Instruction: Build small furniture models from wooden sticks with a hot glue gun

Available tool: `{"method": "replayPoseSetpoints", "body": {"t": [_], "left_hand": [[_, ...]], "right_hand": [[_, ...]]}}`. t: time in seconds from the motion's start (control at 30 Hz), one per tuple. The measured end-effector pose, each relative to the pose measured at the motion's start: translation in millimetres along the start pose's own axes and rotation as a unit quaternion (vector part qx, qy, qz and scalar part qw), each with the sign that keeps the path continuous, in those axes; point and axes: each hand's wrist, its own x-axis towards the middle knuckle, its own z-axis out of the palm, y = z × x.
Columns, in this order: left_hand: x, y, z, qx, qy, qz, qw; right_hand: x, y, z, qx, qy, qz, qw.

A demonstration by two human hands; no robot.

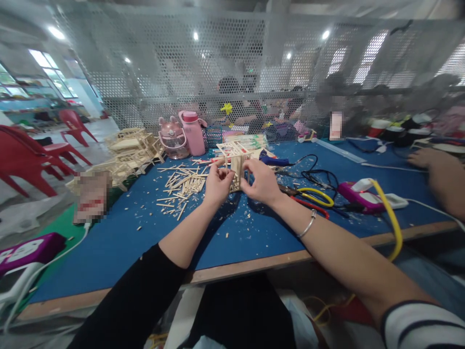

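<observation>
A small wooden stick frame (237,164) stands between my hands over the blue table. My left hand (219,184) pinches at its left side, the thumb and index finger pressed together; whether a stick sits between those fingertips is too small to tell. My right hand (263,182) grips the frame's right side with curled fingers. Loose wooden sticks (189,184) lie in a pile left of my left hand. Behind my right hand rests a blue glue gun (273,159). Scissors with yellow and red handles (315,196) lie right of my right hand.
Stacked wooden frames (134,148) stand at the left edge beside a pink bottle (194,133) and a clear pink jug (175,138). A purple power strip (363,198) with cables lies at right. A co-worker's hand (423,159) is at far right. Perforated metal screen (218,63) behind.
</observation>
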Motion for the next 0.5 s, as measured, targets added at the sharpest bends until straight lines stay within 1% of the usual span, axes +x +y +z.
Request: {"method": "replayPoseSetpoints", "body": {"t": [0.03, 0.1, 0.2, 0.3, 0.4, 0.5], "left_hand": [[0, 0, -0.2, 0.000, 0.001, 0.001, 1.000], [1, -1, -1.1, -0.001, -0.001, 0.003, 1.000], [1, -1, -2.4, 0.003, -0.006, 0.004, 1.000], [0, 0, -2.3, 0.010, -0.004, -0.001, 1.000], [0, 0, -1.4, 0.016, 0.001, -0.002, 1.000], [-1, -1, -1.0, 0.025, 0.007, 0.000, 1.000]], "right_hand": [[0, -2, -1, -0.017, -0.019, -0.021, 0.999], [0, -5, -2, -0.046, -0.039, -0.042, 0.997], [0, -7, -1, -0.071, -0.043, -0.052, 0.995], [-1, -8, -3, -0.067, -0.037, -0.061, 0.995], [-3, -10, -11, -0.039, 0.005, -0.057, 0.998], [-3, -8, -24, -0.021, 0.080, -0.027, 0.996]]}}
